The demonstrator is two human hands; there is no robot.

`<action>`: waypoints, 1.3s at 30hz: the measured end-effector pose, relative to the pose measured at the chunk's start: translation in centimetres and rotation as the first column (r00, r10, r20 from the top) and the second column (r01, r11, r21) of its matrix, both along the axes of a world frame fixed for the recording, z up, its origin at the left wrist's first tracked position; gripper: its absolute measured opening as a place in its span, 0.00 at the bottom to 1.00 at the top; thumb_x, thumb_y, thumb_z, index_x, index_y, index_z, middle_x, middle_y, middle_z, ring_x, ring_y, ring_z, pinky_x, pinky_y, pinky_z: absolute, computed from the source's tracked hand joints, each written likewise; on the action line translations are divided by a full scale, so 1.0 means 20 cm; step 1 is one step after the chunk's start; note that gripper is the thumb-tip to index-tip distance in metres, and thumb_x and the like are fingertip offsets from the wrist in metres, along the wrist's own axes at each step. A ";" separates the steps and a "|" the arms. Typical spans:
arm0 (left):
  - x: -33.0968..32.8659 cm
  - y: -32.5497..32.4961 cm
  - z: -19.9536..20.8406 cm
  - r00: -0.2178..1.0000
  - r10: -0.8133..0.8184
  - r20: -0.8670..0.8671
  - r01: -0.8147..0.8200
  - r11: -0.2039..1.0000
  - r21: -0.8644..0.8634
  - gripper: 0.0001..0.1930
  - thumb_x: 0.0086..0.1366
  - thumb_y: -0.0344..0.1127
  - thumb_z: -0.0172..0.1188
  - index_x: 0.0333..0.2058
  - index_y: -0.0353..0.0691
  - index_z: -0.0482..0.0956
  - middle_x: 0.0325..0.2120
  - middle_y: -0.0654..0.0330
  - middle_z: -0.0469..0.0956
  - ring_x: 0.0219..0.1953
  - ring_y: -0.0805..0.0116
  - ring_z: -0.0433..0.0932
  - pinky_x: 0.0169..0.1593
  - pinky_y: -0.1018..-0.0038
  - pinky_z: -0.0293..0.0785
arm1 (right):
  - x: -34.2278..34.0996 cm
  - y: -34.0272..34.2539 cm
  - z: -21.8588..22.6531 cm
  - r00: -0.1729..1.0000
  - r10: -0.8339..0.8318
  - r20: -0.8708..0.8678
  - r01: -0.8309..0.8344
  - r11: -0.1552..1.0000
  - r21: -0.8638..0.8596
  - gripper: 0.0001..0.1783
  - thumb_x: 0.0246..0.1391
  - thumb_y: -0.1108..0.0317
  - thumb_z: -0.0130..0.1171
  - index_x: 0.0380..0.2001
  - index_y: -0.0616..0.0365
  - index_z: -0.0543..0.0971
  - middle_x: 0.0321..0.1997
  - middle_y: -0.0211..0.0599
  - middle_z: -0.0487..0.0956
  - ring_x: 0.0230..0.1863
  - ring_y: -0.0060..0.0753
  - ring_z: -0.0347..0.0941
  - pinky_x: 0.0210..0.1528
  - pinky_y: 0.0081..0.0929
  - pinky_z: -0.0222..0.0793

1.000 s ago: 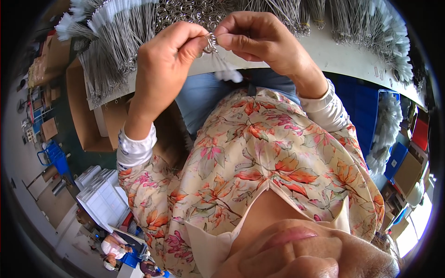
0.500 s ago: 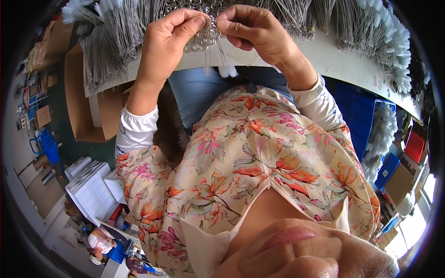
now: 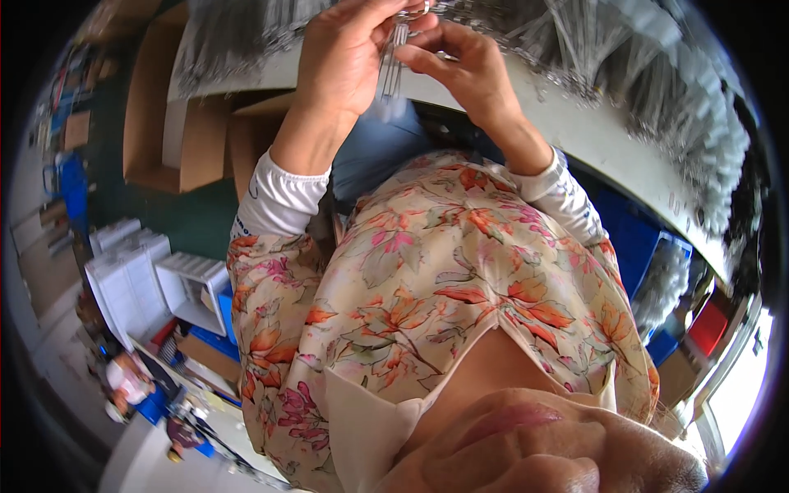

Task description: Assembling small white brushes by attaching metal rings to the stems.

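My two hands meet at the top edge of the view. Several thin wire brushes (image 3: 391, 78) hang between them, their pale bristle ends blurred at the bottom. My left hand (image 3: 343, 70) is closed at the upper, looped ends of the wires; its fingertips are partly cut off by the frame. A shiny metal ring (image 3: 419, 10) shows at those loops. My right hand (image 3: 470, 72) has curled fingers closed beside the ring, its thumb against the wires. Part of the grip is hidden behind the fingers.
A pale worktable (image 3: 612, 135) curves across the top, bearing bundles of wire brushes (image 3: 575, 49). Below its left side stand open cardboard boxes (image 3: 193, 148). White crates (image 3: 127, 275) lie at left, a blue bin (image 3: 620, 189) at right. Other people (image 3: 127, 382) are at lower left.
The view has shifted, and the table's brush bundles sit higher and blurrier. My hands are closer together, and the hanging brushes now show beside my left palm. The pile of rings has mostly left view.
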State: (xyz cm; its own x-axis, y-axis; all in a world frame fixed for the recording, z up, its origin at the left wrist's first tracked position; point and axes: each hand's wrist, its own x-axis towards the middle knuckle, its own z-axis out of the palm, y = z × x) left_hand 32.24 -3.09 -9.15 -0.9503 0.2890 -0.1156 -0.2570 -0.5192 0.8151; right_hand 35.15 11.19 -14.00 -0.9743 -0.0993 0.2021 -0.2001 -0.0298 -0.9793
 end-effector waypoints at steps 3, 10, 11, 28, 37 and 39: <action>0.02 -0.19 0.05 0.986 0.092 -0.139 -0.107 0.988 -0.107 0.08 0.62 0.31 0.54 0.33 0.32 0.79 0.30 0.56 0.80 0.29 0.70 0.78 0.35 0.75 0.76 | 0.05 -0.01 0.00 0.988 0.116 0.098 -0.124 0.988 0.087 0.12 0.50 0.67 0.62 0.35 0.64 0.78 0.33 0.33 0.79 0.36 0.20 0.73 0.41 0.18 0.68; 0.22 -0.79 0.07 0.916 -0.079 -0.393 -0.196 0.767 -0.611 0.09 0.64 0.31 0.50 0.35 0.33 0.78 0.32 0.58 0.78 0.31 0.74 0.74 0.40 0.77 0.70 | 0.14 0.05 -0.11 0.912 0.210 0.352 -0.246 0.967 0.061 0.10 0.51 0.69 0.60 0.36 0.64 0.78 0.29 0.29 0.78 0.32 0.15 0.71 0.37 0.14 0.66; 0.26 -0.83 0.01 0.941 -0.033 -0.337 -0.205 0.735 -0.646 0.09 0.64 0.31 0.51 0.33 0.33 0.77 0.31 0.59 0.78 0.29 0.76 0.72 0.38 0.78 0.69 | 0.15 0.06 -0.13 0.896 0.207 0.393 -0.260 0.962 0.087 0.10 0.51 0.70 0.60 0.35 0.65 0.78 0.28 0.28 0.78 0.31 0.15 0.71 0.36 0.14 0.65; 0.20 -0.89 -1.45 0.922 -0.367 0.124 -0.012 -0.349 -0.937 0.10 0.53 0.34 0.57 0.35 0.39 0.78 0.35 0.46 0.77 0.42 0.49 0.77 0.44 0.61 0.74 | 0.28 0.16 -0.09 0.803 0.132 0.582 -0.267 0.952 0.153 0.08 0.52 0.71 0.58 0.34 0.64 0.78 0.27 0.28 0.76 0.30 0.16 0.71 0.35 0.15 0.65; 0.28 -1.07 -1.53 0.780 0.563 -0.275 -0.414 0.133 -0.901 0.14 0.60 0.42 0.56 0.38 0.40 0.80 0.36 0.51 0.79 0.39 0.60 0.79 0.43 0.68 0.73 | 0.21 0.17 -0.06 0.800 0.217 0.559 -0.312 0.947 0.079 0.06 0.53 0.72 0.57 0.33 0.63 0.77 0.27 0.27 0.76 0.28 0.16 0.71 0.32 0.14 0.66; 0.32 -1.48 -1.31 0.556 0.752 -0.354 -0.782 0.330 -0.529 0.12 0.63 0.37 0.52 0.39 0.35 0.76 0.33 0.55 0.78 0.37 0.65 0.76 0.45 0.70 0.71 | 0.20 0.10 0.00 0.747 0.314 0.586 -0.388 0.922 0.001 0.06 0.52 0.72 0.58 0.34 0.64 0.77 0.27 0.27 0.76 0.28 0.16 0.70 0.32 0.15 0.67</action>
State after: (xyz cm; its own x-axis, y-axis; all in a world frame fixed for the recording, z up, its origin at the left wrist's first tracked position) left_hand 38.61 -32.70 -35.37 -0.7220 -0.6855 0.0941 0.0340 0.1007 0.9943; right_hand 39.09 13.29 -14.09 -0.7983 -0.4436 -0.4074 0.3908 0.1332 -0.9108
